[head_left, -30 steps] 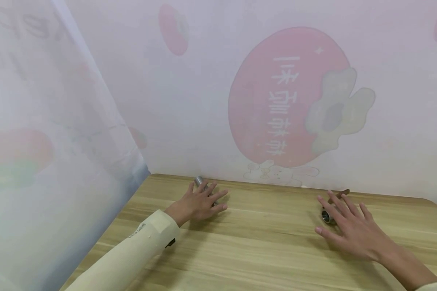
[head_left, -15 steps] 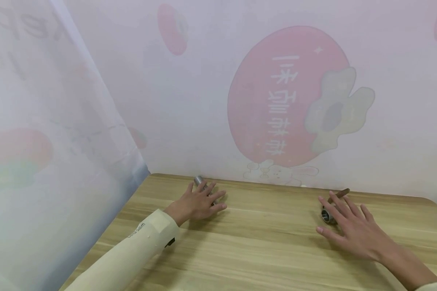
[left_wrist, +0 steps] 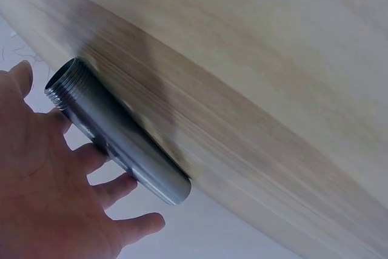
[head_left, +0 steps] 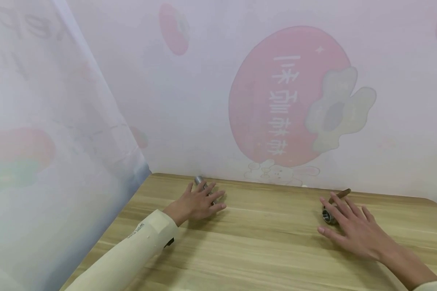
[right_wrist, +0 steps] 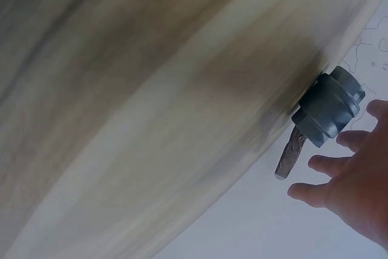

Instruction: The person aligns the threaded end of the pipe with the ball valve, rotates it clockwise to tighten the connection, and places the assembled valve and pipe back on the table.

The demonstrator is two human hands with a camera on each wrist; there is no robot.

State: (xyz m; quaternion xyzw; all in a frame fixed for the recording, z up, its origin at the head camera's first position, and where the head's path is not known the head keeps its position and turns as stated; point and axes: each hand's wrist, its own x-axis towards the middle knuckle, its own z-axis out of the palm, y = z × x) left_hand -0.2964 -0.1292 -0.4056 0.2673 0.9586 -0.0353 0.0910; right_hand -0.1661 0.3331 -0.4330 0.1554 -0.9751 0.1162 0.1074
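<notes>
A grey metal pipe (left_wrist: 124,134) with a threaded end lies on the wooden table near its back edge. My left hand (head_left: 196,203) is spread over it, fingers apart and fairly straight, hiding most of the pipe (head_left: 198,180) from the head view. In the left wrist view, the fingertips come right up to the pipe's side. Farther right, a grey metal valve (right_wrist: 330,106) with a brown lever handle (right_wrist: 290,154) rests on the table. My right hand (head_left: 360,234) hovers over it, fingers extended and thumb apart, partly covering the valve (head_left: 327,217) in the head view.
The wood-grain table (head_left: 262,246) has rounded back corners. Right behind it hangs a pale printed curtain (head_left: 204,101) with a large pink circle, and another pale curtain (head_left: 58,161) runs along the left side. Bare wood lies between the two hands.
Almost nothing moves. Both hands stay spread over the pipe and the valve, with only a tiny shift of the whole head view.
</notes>
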